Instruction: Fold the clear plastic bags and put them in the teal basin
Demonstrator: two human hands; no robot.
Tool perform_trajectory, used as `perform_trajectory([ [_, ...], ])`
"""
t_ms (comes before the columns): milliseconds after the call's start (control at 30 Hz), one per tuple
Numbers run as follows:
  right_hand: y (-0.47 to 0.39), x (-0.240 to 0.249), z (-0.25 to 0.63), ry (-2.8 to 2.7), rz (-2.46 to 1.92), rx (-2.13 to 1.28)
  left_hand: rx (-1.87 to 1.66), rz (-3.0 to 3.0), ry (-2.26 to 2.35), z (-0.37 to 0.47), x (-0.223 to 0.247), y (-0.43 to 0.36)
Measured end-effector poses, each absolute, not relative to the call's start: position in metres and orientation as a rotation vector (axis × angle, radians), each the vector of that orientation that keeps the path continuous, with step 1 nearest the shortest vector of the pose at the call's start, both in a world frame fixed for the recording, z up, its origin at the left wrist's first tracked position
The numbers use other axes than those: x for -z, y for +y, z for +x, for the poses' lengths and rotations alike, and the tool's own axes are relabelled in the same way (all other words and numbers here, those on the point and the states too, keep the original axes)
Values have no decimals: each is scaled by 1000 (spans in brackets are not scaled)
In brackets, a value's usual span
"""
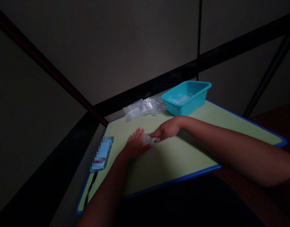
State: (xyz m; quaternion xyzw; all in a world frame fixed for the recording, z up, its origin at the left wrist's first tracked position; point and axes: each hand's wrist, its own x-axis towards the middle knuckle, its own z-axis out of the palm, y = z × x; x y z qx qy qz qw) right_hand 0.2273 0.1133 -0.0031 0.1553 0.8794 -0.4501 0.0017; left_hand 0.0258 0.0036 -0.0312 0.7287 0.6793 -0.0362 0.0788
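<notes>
One plastic piece (147, 139) | left hand (134, 141) flat over it | right hand (168, 128) touching, grip unclear | tabletop (213, 115) runs right to blue edge (283, 142)

A yellow-green bench (230, 121) has a blue rim. At its far edge stands a turquoise basin (192, 105) with some clear plastic (182, 99) inside. Crumpled clear bags (147, 107) lie along the same far edge, farther left on the bench. A phone (103, 154) rests at the bench's left edge, its screen blurred, and a black cable (91, 187) runs toward the bench's near left corner. Behind the bench is a dim grey wall (145, 41) with a dark band (182, 74).
</notes>
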Motion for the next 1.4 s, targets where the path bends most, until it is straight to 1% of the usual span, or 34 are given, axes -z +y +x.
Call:
perform_trajectory([
  [133,110,-2,227,2843,549,1194,96,2192,2032,24,33,5],
  [233,101,-1,222,2920,467,1108,110,2187,2035,24,33,5],
  [367,89,6,214,2845,278,892,111,2178,2046,24,33,5],
  [567,81,8,214,2791,332,677,92,2169,2076,25,32,4],
  [700,79,5,216,2775,307,635,137,2115,2115,23,32,1],
  [767,78,3,217,2770,314,672,125,2001,2230,17,32,0],
  [833,77,0,217,2759,347,709,30,1834,2422,11,31,-1],
  [900,75,-2,217,2743,380,717,-148,1775,2517,6,29,-2],
  [933,74,-3,217,2736,385,708,-235,1834,2475,7,28,-2],
  [1000,72,-5,216,2728,377,682,-334,2064,2229,12,27,-4],
  [1133,70,-3,214,2741,398,660,-289,2411,1655,34,33,-7],
  [1200,69,-2,214,2755,414,660,-266,2444,1583,42,39,-6],
  [1400,68,2,213,2778,406,664,-244,2420,1687,44,44,-6],
])
